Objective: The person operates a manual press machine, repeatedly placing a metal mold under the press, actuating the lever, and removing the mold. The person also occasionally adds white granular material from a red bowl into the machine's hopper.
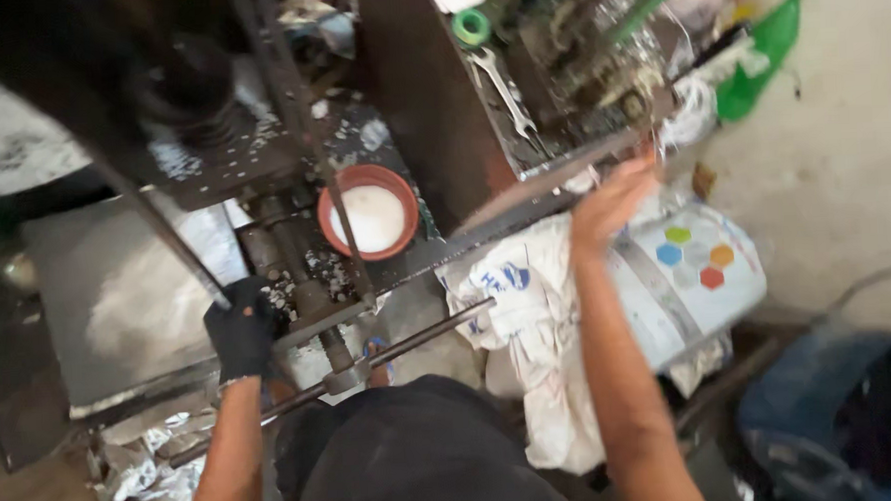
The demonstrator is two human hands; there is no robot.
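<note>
My left hand [241, 328], in a black glove, is closed around a thin metal rod [159, 228] of a dark press machine [210, 141]. My bare right hand [611, 201] is blurred, fingers together, reaching up toward the edge of a metal shelf [562, 165]; whether it touches anything I cannot tell. Between the hands a red bowl [369, 212] of white powder sits on the machine. A long steel bar [409, 337] runs across in front of me.
A spanner [504, 88] and a green tape roll [472, 26] lie on the cluttered shelf. White cloth [529, 317] drapes over a white bucket [697, 270] at my right. A green bottle [767, 46] lies on the floor; a dark blue bag [833, 414] stands at lower right.
</note>
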